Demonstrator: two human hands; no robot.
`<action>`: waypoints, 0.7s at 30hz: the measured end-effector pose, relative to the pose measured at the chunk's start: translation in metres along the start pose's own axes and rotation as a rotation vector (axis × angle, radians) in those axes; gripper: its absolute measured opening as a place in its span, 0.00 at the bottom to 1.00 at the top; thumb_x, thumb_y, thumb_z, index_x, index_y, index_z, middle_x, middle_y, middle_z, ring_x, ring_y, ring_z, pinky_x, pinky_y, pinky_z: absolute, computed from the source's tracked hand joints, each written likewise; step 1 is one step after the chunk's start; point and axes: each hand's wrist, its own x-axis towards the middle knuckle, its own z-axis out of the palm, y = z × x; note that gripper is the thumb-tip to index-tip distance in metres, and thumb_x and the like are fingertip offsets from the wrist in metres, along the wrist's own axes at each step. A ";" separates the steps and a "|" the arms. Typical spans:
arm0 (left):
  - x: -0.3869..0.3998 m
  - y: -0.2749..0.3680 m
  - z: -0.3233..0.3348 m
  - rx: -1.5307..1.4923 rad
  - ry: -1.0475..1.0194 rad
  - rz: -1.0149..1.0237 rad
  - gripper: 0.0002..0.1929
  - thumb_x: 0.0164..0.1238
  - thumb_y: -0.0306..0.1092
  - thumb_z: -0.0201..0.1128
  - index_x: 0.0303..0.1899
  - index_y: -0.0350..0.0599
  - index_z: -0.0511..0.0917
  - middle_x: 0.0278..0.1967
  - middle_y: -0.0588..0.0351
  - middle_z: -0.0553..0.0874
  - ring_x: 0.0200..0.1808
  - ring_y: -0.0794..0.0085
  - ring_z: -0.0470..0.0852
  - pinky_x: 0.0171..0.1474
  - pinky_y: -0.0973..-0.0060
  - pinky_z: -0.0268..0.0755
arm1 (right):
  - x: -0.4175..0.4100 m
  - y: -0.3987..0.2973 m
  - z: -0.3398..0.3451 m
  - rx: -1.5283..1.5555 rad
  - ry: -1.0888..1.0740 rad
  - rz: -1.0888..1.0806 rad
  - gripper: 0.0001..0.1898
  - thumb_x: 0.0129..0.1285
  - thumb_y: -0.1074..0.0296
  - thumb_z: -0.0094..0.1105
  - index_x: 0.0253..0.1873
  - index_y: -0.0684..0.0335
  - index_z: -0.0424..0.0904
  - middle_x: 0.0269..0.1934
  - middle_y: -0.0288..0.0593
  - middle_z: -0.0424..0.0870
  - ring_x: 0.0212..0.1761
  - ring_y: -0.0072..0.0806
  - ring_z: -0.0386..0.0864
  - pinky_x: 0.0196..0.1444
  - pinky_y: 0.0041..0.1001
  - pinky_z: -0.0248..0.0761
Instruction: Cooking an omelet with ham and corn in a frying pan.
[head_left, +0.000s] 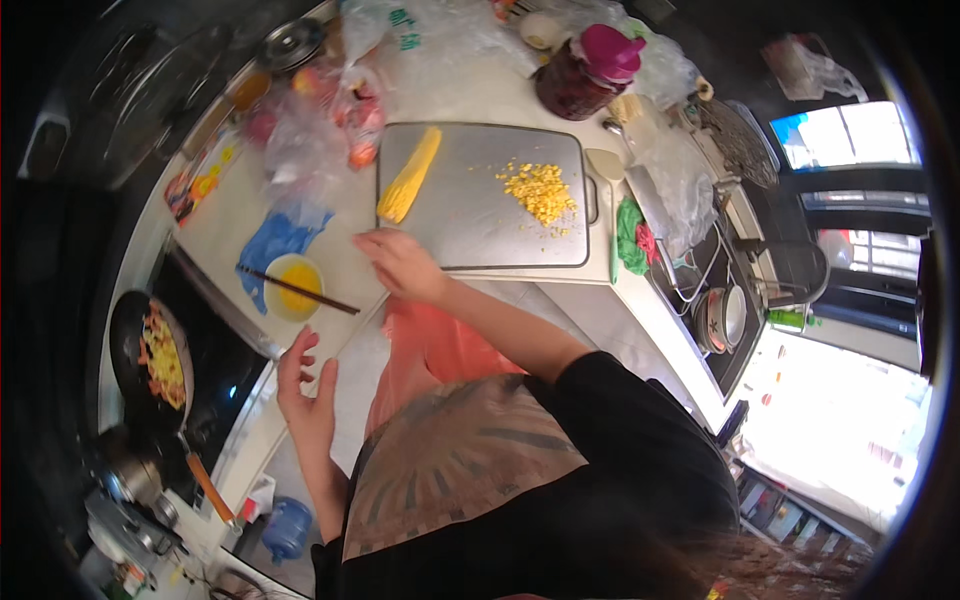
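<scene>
My left hand (306, 382) is raised with its fingers apart, below a bowl of beaten egg (298, 289) and beside the counter's edge; it holds nothing. A pair of dark chopsticks (330, 303) lies across the bowl. My right hand (399, 262) hovers at the lower left corner of a metal cutting board (465, 217), empty, its fingers loosely extended. On the board, a corn cob (411, 176) lies at the left and a heap of cut corn kernels (541, 196) at the right. A frying pan (124, 341) with diced food (163, 358) sits on the stove at the left.
A cleaver (649, 202) and a pale spatula (604, 163) lie right of the board. Behind it stands a dark jar with a purple lid (585, 82). Plastic bags (307, 154) crowd the back left. Stacked bowls (724, 319) sit at the right, and the pan's wooden handle (210, 487) juts past the stove.
</scene>
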 end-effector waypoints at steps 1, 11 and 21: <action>0.009 0.004 0.013 -0.036 -0.063 0.081 0.25 0.65 0.28 0.67 0.65 0.50 0.77 0.57 0.59 0.84 0.49 0.75 0.77 0.48 0.77 0.69 | -0.025 0.010 -0.012 -0.034 0.137 0.055 0.31 0.58 0.77 0.61 0.68 0.63 0.68 0.60 0.52 0.75 0.64 0.48 0.72 0.66 0.42 0.65; 0.129 0.018 0.305 -0.153 -0.272 0.621 0.21 0.74 0.31 0.59 0.66 0.41 0.73 0.65 0.44 0.76 0.68 0.50 0.72 0.70 0.60 0.64 | -0.140 0.099 -0.125 -0.418 0.893 0.855 0.28 0.75 0.64 0.50 0.74 0.69 0.58 0.71 0.57 0.63 0.73 0.51 0.60 0.74 0.42 0.53; 0.172 0.060 0.438 0.035 -0.156 0.692 0.23 0.76 0.39 0.53 0.66 0.38 0.71 0.63 0.41 0.77 0.66 0.46 0.73 0.70 0.56 0.63 | -0.105 0.162 -0.154 -0.335 0.821 0.838 0.22 0.79 0.59 0.43 0.68 0.68 0.70 0.66 0.55 0.74 0.68 0.49 0.69 0.70 0.40 0.60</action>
